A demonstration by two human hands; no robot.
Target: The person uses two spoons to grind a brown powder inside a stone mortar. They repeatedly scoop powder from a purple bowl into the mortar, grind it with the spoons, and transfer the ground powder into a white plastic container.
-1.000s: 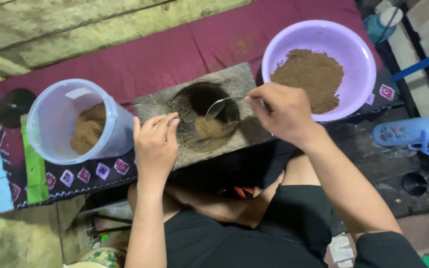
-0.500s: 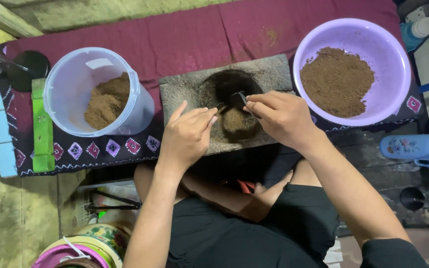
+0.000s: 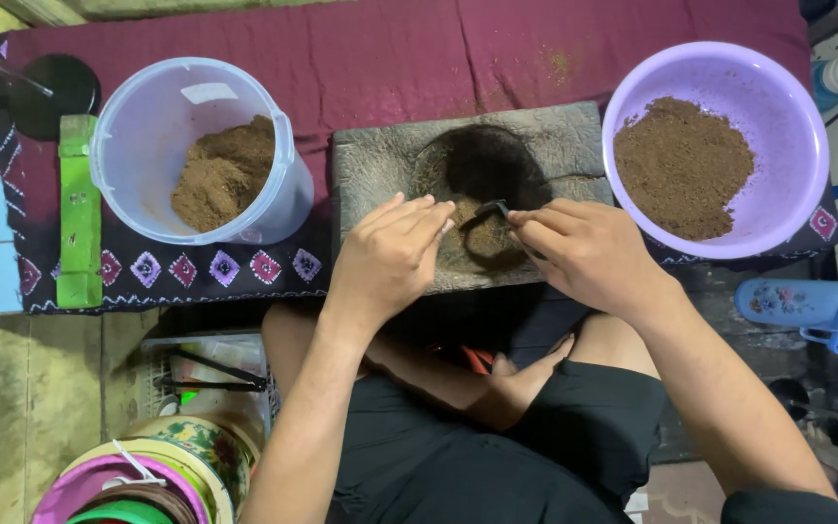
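A grey stone slab [image 3: 380, 155] with a dark round hollow [image 3: 482, 170] lies in front of me on a maroon cloth [image 3: 361, 58]. Brown powder [image 3: 477, 238] sits in the hollow's near side. My right hand [image 3: 589, 252] grips a small dark spoon [image 3: 492, 208] whose tip is over the powder. My left hand [image 3: 390, 257] rests on the slab's near edge, fingers together and pointing at the powder, holding nothing. A purple bowl [image 3: 788, 107] of brown powder stands to the right. A clear plastic tub [image 3: 147, 107] with brown powder stands to the left.
A green bar [image 3: 78, 209] lies left of the tub, a black round lid [image 3: 46, 92] beyond it. A blue flask [image 3: 807, 306] lies at the right. Stacked coloured bowls [image 3: 138, 480] and a clear box [image 3: 206, 374] sit near my left knee.
The view shifted left and closer. My right hand brought the spoon from the purple bowl's side down into the hollow. My left hand stayed at the slab's edge.
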